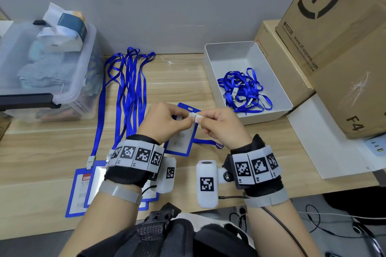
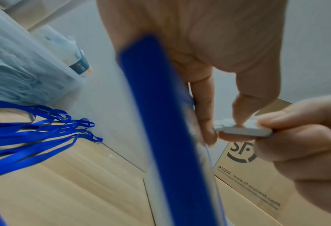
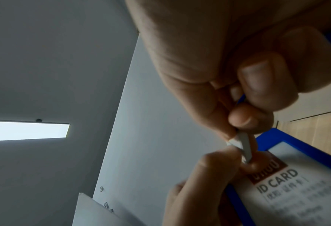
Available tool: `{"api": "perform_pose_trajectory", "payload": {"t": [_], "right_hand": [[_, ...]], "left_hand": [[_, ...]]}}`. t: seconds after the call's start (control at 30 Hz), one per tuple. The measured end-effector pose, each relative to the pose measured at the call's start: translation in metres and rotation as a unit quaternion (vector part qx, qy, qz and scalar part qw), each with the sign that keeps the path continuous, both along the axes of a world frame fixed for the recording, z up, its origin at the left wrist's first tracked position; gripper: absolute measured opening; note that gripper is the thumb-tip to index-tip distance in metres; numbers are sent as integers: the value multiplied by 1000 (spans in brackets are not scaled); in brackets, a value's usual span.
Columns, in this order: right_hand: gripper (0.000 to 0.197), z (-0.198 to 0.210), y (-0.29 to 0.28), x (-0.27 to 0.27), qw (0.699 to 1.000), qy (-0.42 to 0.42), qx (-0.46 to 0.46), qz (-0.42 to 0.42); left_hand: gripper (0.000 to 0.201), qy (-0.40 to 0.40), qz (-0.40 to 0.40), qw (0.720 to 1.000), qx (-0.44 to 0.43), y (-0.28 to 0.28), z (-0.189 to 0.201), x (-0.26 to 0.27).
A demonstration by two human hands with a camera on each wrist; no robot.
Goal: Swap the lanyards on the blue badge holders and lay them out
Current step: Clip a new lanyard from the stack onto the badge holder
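Over the middle of the desk both hands meet at a white lanyard clip (image 1: pixel 195 116). My left hand (image 1: pixel 187 118) pinches its left end, thumb on top, seen close on the clip (image 2: pixel 244 130). My right hand (image 1: pixel 202 120) pinches the other end of the clip (image 3: pixel 242 145). A blue badge holder (image 1: pixel 181 142) with an ID card hangs tilted under the hands, its top at the clip; whether the clip is fastened to it is hidden by fingers. The blue strap (image 1: pixel 206 142) trails below my right hand. Several badge holders (image 1: pixel 82 192) lie at the front left, their lanyards (image 1: pixel 129 81) stretched toward the wall.
A white tray (image 1: pixel 211 73) at the back right holds a tangle of blue lanyards (image 1: pixel 244 89). A clear lidded storage bin (image 1: pixel 48 73) stands at the left. Cardboard boxes (image 1: pixel 338 52) fill the right side. The desk's front edge runs just below my wrists.
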State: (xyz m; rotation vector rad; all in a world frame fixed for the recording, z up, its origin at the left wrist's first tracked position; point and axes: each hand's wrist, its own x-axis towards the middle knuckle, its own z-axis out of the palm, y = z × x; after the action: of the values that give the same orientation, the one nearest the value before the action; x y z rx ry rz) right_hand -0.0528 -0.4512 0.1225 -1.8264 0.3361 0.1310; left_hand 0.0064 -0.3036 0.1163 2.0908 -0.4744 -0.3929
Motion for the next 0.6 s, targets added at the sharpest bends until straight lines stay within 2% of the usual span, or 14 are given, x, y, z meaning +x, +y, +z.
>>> {"api": "perform_pose_trajectory", "payload": {"t": [0.03, 0.13, 0.2, 0.33, 0.43, 0.6], "right_hand": [[19, -1, 1, 0, 1000, -2, -3, -2], [19, -4, 4, 1, 1000, -3, -17, -3], [20, -3, 5, 0, 1000, -2, -28, 0], [18, -1, 5, 1, 999, -8, -39, -9], [17, 0, 1, 2, 998, -5, -57, -23], [6, 0, -3, -1, 995, -35, -74, -62]], "left_hand": [[14, -6, 4, 1000, 5, -1, 1, -1], [39, -30, 17, 999, 26, -3, 2, -4], [47, -40, 19, 998, 37, -3, 3, -4], [32, -28, 23, 999, 31, -2, 1, -2], [34, -3, 12, 1000, -9, 0, -1, 0], [13, 97, -9, 990, -98, 4, -3, 2]]}}
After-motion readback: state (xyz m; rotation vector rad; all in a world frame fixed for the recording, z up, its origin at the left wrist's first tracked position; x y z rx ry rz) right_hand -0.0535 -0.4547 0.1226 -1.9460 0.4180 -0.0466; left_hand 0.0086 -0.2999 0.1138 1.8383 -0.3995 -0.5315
